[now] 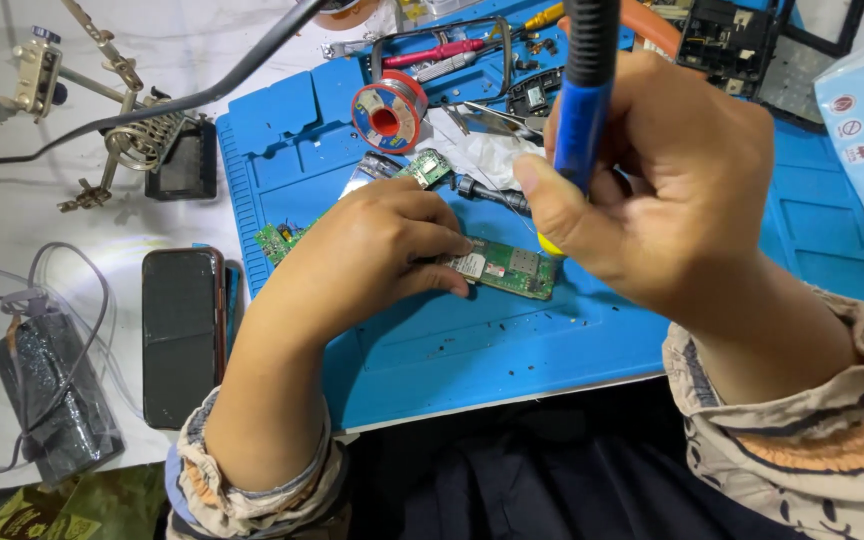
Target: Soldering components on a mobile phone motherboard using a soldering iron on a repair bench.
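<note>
On the white counter (12, 220), the blue silicone work mat (592, 340) takes most of the frame. Both hands work near its middle. Right hand (652, 190) has its grip closed around a blue-and-black soldering iron (584, 90), held near upright with the handle running out of the top of the frame. The tip end is hidden behind the thumb, so contact with the board can't be confirmed. Left hand (372, 250) lies flat on the mat, fingers (442, 245) pressed on the left end of the green circuit board (507, 268); it holds nothing, just pins the board down. The board's long axis runs left-right, tilted slightly down to the right. Its free right end sits directly below the iron hand, so the right hand is nearer that end.

Around them: dark phone (182, 335) on the counter left of the mat, solder spool (389, 110) at the mat's back, second small green board (430, 167) just behind the left hand.
</note>
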